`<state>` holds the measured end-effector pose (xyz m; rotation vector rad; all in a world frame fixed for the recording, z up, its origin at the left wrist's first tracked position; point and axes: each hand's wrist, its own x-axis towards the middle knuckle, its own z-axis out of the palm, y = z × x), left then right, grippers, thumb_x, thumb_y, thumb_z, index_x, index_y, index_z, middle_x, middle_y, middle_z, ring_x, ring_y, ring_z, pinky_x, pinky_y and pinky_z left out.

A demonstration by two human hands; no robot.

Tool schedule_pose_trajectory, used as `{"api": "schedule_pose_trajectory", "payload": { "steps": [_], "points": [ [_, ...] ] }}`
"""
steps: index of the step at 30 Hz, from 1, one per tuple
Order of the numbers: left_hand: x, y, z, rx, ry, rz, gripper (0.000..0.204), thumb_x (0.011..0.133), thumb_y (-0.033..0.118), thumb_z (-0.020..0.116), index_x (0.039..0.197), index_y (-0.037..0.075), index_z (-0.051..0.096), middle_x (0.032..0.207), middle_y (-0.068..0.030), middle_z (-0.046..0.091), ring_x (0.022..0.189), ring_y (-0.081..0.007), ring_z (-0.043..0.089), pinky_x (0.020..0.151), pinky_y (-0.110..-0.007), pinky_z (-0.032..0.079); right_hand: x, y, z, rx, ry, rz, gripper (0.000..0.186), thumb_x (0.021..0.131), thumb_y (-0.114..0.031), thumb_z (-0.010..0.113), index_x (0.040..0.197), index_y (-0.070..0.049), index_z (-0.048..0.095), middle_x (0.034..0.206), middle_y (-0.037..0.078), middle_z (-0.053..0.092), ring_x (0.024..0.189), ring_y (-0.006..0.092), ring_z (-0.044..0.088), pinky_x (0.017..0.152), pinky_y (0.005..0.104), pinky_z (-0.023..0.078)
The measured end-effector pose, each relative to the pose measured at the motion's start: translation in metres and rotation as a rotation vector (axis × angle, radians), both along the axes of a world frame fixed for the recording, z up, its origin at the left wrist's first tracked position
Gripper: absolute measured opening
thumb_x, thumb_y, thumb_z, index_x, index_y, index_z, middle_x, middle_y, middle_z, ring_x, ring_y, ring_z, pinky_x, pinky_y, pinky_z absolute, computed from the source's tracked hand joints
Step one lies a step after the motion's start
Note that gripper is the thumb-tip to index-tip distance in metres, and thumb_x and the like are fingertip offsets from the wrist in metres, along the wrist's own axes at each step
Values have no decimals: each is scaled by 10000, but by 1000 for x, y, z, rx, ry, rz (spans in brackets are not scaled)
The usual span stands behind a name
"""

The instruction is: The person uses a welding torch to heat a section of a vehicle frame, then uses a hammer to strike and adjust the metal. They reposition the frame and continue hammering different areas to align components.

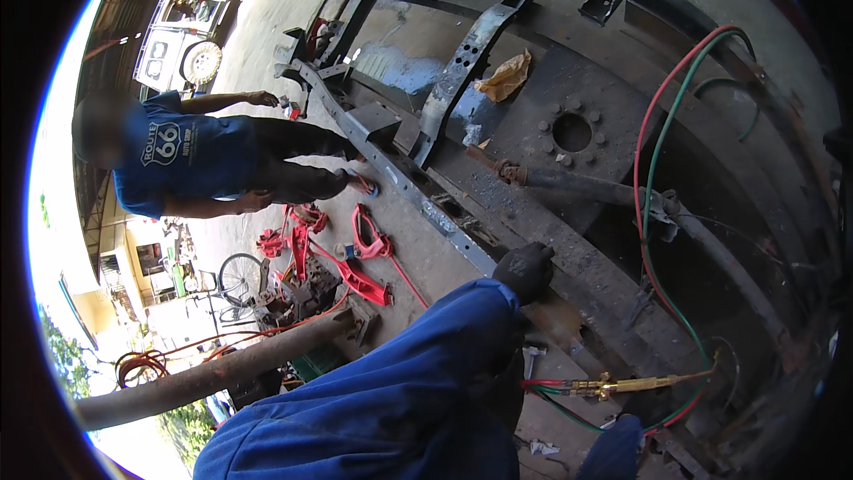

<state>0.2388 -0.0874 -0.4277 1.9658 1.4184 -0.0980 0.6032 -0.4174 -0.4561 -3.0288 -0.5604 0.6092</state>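
My left hand (pixel 524 274), in a dark glove at the end of a blue sleeve, is on a long metal frame rail (pixel 400 178), with its fingers curled over the edge. What lies under the palm is hidden. To the lower right, a brass cutting torch (pixel 635 384) lies with red and green hoses running from it. No fingers show around the torch. My right hand does not show; a piece of blue cloth (pixel 613 452) at the lower edge may be a sleeve or a trouser leg. A curved crossmember (pixel 462 67) stands beyond the rail.
A person in a blue shirt (pixel 191 156) stands at the left, beyond the rail. Red metal parts (pixel 360 276) and a bicycle (pixel 240 280) are behind. A rusty shaft (pixel 577 182) crosses a dark plate with a round hole (pixel 571 132). Looped hoses (pixel 647 142) hang at the right.
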Motion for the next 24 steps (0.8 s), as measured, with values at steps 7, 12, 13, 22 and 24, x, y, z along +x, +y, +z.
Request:
{"api": "schedule_pose_trajectory", "payload": {
  "steps": [7,12,13,22,24],
  "points": [
    [0,2,1,-41,44,-6,346,954,242,661,1257,76,687,1229,-171,690,1134,-390,697,955,-490,567,-9,4,7,89,38,-51,529,1002,-303,704,1401,38,635,1291,213,710,1163,340,695,1034,414,532],
    [-1,-1,-2,20,12,19,331,931,247,679,1226,100,701,1207,-169,703,1114,-389,701,951,-497,562,-7,-1,-8,307,133,-191,452,1026,-339,672,1285,32,668,1188,201,723,1055,346,709,929,420,550],
    [-1,-2,-3,28,13,25,327,929,244,682,1222,100,706,1192,-169,708,1096,-391,707,933,-497,567,-7,0,-8,231,32,-91,424,1012,-323,672,1250,27,684,1148,220,727,1026,368,712,905,444,553],
    [-2,-7,-4,103,-21,39,316,955,217,659,1231,74,713,1174,-180,724,1040,-398,726,896,-490,587,-23,37,37,177,-109,-22,352,940,-279,734,1175,-17,741,1073,237,775,971,415,744,847,507,567],
    [-2,-6,-3,52,-7,37,335,956,211,648,1254,70,706,1222,-184,720,1088,-400,717,938,-488,579,-25,43,41,191,-71,-84,327,994,-254,660,1216,-28,743,1114,225,778,1000,401,750,855,486,574]
  ]
}}
